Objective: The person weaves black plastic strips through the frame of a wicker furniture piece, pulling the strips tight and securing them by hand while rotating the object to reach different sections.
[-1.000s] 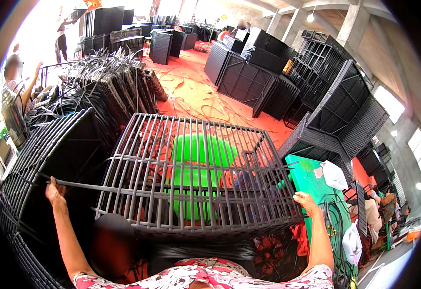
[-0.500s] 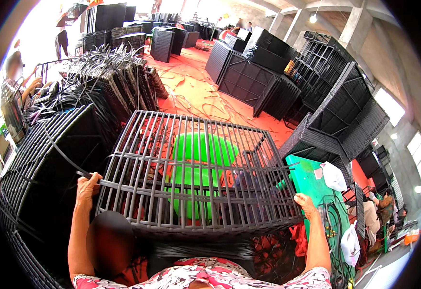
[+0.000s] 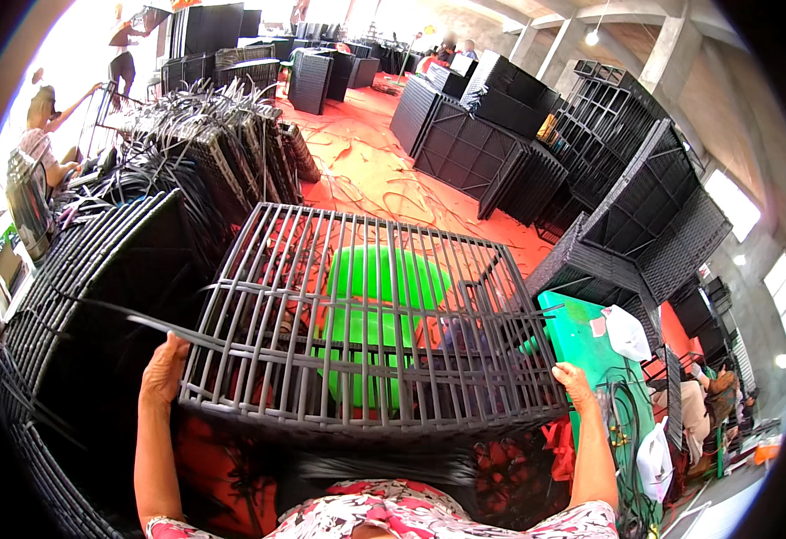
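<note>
A dark barred panel (image 3: 271, 346), with long parallel rods and a few flat dark strips woven across them, tilts in front of my body. My left hand (image 3: 163, 370) is closed at its near left corner, with fingers partly hidden by the edge. Just above those fingers, a loose dark strip (image 3: 155, 322) sticks out leftward from the weave. At the opposite side, my right hand (image 3: 575, 384) grips the right edge, thumb and fingers around the end. Through the bars shows a bright green plastic chair (image 3: 366, 328).
Dark woven panels (image 3: 96, 269) stand close on my left, near a heap of loose strips (image 3: 186, 117). At right are a green board (image 3: 581, 337), white bags (image 3: 625, 332) and black woven furniture (image 3: 626, 225). Strips litter the red floor (image 3: 357, 162). People sit or stand at both sides.
My left hand has let go of the strip's end and dropped slightly to the panel's edge. The strip now points farther left. My right hand keeps its hold. A person at far left has turned.
</note>
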A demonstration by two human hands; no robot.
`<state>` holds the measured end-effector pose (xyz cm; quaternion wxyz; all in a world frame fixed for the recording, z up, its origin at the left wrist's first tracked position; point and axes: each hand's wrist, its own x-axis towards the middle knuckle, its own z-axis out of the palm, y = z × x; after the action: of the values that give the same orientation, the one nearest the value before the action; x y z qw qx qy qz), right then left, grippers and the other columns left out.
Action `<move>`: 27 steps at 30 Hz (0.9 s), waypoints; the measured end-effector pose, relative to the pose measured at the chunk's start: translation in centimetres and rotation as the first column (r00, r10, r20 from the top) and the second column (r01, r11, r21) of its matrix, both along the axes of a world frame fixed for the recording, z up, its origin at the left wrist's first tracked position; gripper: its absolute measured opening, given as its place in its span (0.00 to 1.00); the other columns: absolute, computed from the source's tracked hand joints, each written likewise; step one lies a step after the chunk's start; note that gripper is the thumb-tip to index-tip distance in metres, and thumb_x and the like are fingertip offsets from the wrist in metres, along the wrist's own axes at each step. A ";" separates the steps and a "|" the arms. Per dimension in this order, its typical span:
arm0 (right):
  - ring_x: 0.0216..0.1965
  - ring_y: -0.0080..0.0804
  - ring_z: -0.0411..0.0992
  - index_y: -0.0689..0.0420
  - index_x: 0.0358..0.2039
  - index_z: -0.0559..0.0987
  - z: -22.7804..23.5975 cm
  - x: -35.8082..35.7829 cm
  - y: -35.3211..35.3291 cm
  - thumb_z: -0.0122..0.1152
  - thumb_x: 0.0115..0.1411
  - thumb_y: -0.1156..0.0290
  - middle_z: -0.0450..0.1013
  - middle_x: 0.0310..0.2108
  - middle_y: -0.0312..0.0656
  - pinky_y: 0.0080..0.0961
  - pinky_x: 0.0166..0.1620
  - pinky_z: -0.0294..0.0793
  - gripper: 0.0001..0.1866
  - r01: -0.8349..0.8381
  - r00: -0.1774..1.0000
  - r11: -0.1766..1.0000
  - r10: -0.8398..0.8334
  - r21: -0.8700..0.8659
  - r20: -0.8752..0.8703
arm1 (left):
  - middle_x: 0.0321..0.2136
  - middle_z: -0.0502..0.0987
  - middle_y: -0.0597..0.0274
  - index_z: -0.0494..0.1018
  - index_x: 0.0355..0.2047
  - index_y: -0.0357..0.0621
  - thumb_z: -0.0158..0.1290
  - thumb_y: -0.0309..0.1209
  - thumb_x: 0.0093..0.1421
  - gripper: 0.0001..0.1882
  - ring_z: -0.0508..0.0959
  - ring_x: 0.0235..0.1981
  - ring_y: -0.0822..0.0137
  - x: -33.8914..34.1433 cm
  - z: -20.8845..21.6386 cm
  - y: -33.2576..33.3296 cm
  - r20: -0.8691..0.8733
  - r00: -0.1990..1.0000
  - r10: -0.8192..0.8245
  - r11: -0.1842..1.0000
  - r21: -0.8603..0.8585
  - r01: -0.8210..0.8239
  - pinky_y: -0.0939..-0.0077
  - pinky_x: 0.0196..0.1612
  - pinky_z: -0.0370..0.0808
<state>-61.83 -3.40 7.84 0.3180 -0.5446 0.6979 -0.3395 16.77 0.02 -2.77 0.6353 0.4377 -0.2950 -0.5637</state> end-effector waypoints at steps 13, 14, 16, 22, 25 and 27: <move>0.42 0.24 0.67 0.65 0.46 0.73 -0.5 -2.6 0.1 0.59 0.57 0.63 0.71 0.40 0.36 0.21 0.48 0.65 0.21 -0.009 0.992 0.999 0.013 0.032 -0.129 | 0.16 0.69 0.64 0.64 0.18 0.45 0.49 0.32 0.60 0.14 0.69 0.17 0.66 2.6 5.1 -3.6 0.042 0.894 0.447 0.894 -0.050 -0.445 0.76 0.21 0.67; 0.43 0.24 0.67 0.65 0.46 0.73 -0.5 -3.7 0.7 0.59 0.57 0.64 0.71 0.41 0.36 0.21 0.49 0.64 0.21 0.005 0.995 1.000 -0.005 0.000 -0.099 | 0.26 0.76 0.56 0.68 0.27 0.43 0.49 0.32 0.61 0.08 0.76 0.25 0.58 5.1 4.8 -3.3 0.091 0.812 0.576 0.813 0.043 -0.581 0.73 0.27 0.73; 0.44 0.23 0.66 0.65 0.48 0.72 -1.6 -5.2 -0.1 0.59 0.57 0.65 0.70 0.43 0.36 0.21 0.50 0.64 0.22 -0.012 1.000 0.999 0.013 0.033 -0.025 | 0.36 0.76 0.50 0.71 0.35 0.40 0.54 0.48 0.56 0.22 0.77 0.37 0.56 9.6 2.1 -1.5 0.055 0.806 0.590 0.807 -0.011 -0.590 0.67 0.38 0.74; 0.45 0.24 0.66 0.66 0.49 0.70 -2.0 -5.2 -1.6 0.55 0.60 0.66 0.69 0.43 0.37 0.21 0.51 0.62 0.20 -0.103 0.991 0.995 0.103 0.001 -0.090 | 0.36 0.73 0.60 0.74 0.38 0.45 0.53 0.63 0.48 0.33 0.70 0.39 0.64 0.3 3.8 0.1 0.070 0.997 -0.010 0.960 0.282 -0.010 0.63 0.42 0.68; 0.41 0.21 0.65 0.63 0.45 0.73 -2.2 -5.4 -0.6 0.54 0.60 0.59 0.69 0.39 0.33 0.20 0.47 0.63 0.20 -0.071 0.993 0.996 0.066 -0.052 -0.096 | 0.27 0.74 0.68 0.77 0.30 0.47 0.56 0.53 0.52 0.21 0.69 0.30 0.73 -2.8 6.0 -2.1 0.254 0.966 0.055 0.960 0.251 -0.121 0.73 0.35 0.65; 0.46 0.28 0.66 0.66 0.47 0.72 -0.8 -3.0 -0.8 0.53 0.61 0.63 0.70 0.43 0.40 0.23 0.53 0.62 0.20 -0.124 0.964 0.991 0.109 -0.051 -0.244 | 0.18 0.70 0.71 0.76 0.27 0.45 0.56 0.47 0.54 0.17 0.65 0.18 0.77 -2.4 6.2 -2.3 0.392 0.915 0.101 0.960 0.202 -0.193 0.82 0.25 0.62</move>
<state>-64.83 -4.22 7.01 0.2324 -0.6320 0.6865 -0.2744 14.33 -2.23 3.41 0.5506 0.6316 -0.3085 -0.4503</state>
